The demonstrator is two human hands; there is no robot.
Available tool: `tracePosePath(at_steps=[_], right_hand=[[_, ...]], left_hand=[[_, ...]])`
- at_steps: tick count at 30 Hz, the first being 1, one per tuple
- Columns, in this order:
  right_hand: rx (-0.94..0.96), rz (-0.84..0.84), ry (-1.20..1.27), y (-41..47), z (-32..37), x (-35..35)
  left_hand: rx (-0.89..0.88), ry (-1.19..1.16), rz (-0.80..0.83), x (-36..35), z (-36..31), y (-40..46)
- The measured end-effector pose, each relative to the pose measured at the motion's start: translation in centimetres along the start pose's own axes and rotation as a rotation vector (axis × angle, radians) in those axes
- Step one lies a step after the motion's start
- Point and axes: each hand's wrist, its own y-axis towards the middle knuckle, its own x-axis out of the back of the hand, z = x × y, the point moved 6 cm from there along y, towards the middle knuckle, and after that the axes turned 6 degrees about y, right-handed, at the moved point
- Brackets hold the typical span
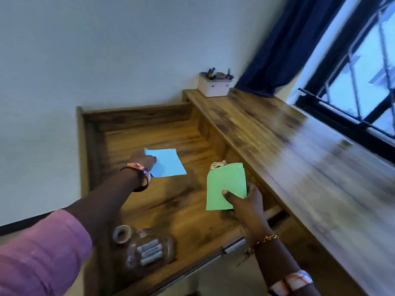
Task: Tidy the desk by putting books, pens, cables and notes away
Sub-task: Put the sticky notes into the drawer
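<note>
An open wooden drawer (136, 113) sticks out from the desk (277, 146). A blue note (168, 162) lies flat on the drawer's floor, and my left hand (142, 160) rests on its left edge; how the fingers lie is hard to make out. My right hand (245, 201) holds a small stack of green notes (226, 184) above the drawer's right side, thumb on top and fingers underneath. A white coiled cable (218, 164) peeks out behind the green notes.
A clear plastic bag (147, 251) with a tape roll and small grey cylinders lies at the drawer's near end. A white pen box (214, 85) stands at the desk's far corner, next to a blue curtain (284, 45) and a window (363, 71).
</note>
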Motion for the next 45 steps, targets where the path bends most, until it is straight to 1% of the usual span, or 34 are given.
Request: tracePosePath(at_steps=[2,4,6,8,10,12,14,19,20,22,23,25,27,28,30,32,35,38,40,42,45], right_hand=[[-0.100,0.073,0.128,-1.1,-0.3,-3.8],[-0.215,0.146,0.258,-1.8,-0.2,-7.6],[-0.274,0.211,0.311,-1.6,-0.1,-10.9],[-0.269,0.228,0.237,-0.7,0.0,-13.4],[-0.243,0.180,0.146,1.0,0.0,-15.6],[-0.196,0.118,0.075,3.0,0.2,-17.5],[-0.156,0.077,0.034,5.6,0.2,-20.2],[-0.109,-0.059,-0.002,12.7,0.1,-26.4],[-0.108,-0.078,-0.006,14.1,0.0,-27.5],[-0.136,-0.075,0.003,16.4,-0.2,-29.3],[-0.167,-0.060,0.014,17.4,-0.3,-30.4],[-0.236,-0.014,0.013,19.2,-0.6,-32.4],[-0.290,0.008,-0.039,20.5,-1.1,-33.7],[-0.301,0.011,-0.098,21.2,-1.5,-34.1],[-0.255,0.028,-0.310,22.0,-2.2,-34.6],[-0.170,0.058,-0.479,22.1,-2.4,-35.2],[-0.056,0.131,-0.612,21.8,-1.7,-36.9],[0.001,0.178,-0.684,21.9,-1.1,-38.1],[0.026,0.160,-0.710,21.6,-1.0,-38.4],[0.041,0.143,-0.791,21.2,-1.5,-38.4],[0.045,0.200,-0.919,20.7,-2.5,-38.6]], left_hand=[[0.087,0.046,-0.008,4.6,0.5,-2.5],[0.119,0.124,-0.107,9.1,0.1,-4.5],[0.080,0.131,-0.185,12.1,-0.5,-4.0],[-0.022,0.119,-0.241,13.9,-1.3,-2.4],[-0.120,0.218,-0.261,15.2,-2.0,-0.1],[-0.157,0.305,-0.255,15.5,-2.8,1.9],[-0.175,0.444,-0.221,15.3,-3.9,4.4],[-0.227,0.679,-0.070,13.7,-6.0,12.3],[-0.212,0.761,-0.047,13.7,-5.8,13.6],[-0.183,1.019,-0.030,13.7,-5.1,15.4],[-0.205,1.153,-0.020,13.7,-4.8,16.1],[-0.319,1.359,0.032,13.0,-4.1,16.9],[-0.431,1.500,0.171,11.9,-3.0,17.2],[-0.455,1.543,0.257,11.4,-2.4,17.3],[-0.471,1.611,0.385,10.7,-1.6,17.3],[-0.491,1.706,0.436,10.6,-1.4,17.0],[-0.543,1.812,0.501,10.5,-1.0,16.5],[-0.541,1.863,0.533,10.7,-1.0,16.1],[-0.542,1.887,0.542,10.8,-1.2,15.8],[-0.551,1.907,0.542,10.8,-1.3,15.7],[-0.550,1.907,0.529,11.1,-1.7,15.6]])
